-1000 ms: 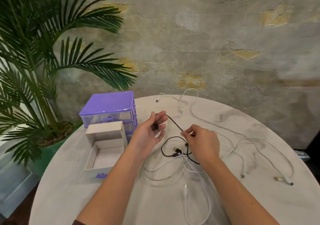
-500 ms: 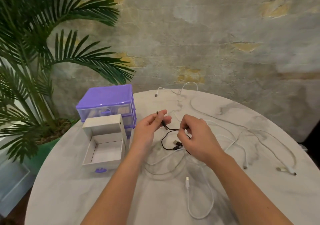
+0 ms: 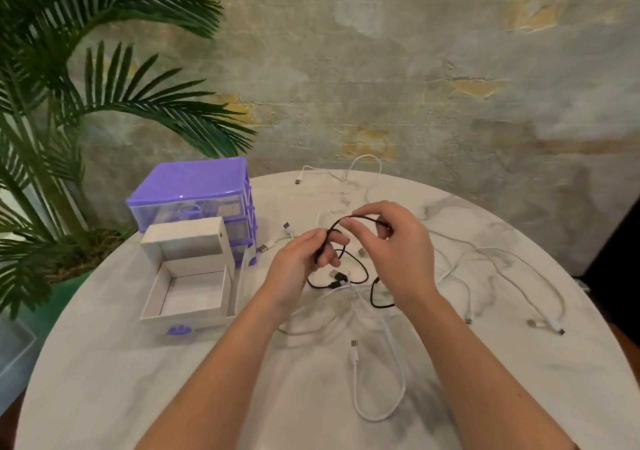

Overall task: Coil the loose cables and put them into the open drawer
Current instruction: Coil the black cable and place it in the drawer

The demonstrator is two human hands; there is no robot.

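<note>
Black cable (image 3: 349, 278): 1, pinched by 2 hands (left hand (image 3: 301, 266), right hand (image 3: 401, 252)).

We count one black cable (image 3: 349, 278), several white cables (image 3: 381, 380) too tangled to number, one purple drawer unit (image 3: 194, 186), one open drawer (image 3: 188, 293), one plant (image 3: 69, 103) and two hands.

Both forearms reach forward; left hand (image 3: 300, 265) and right hand (image 3: 398, 252) raised close together, fingers curled, pinching.
</note>
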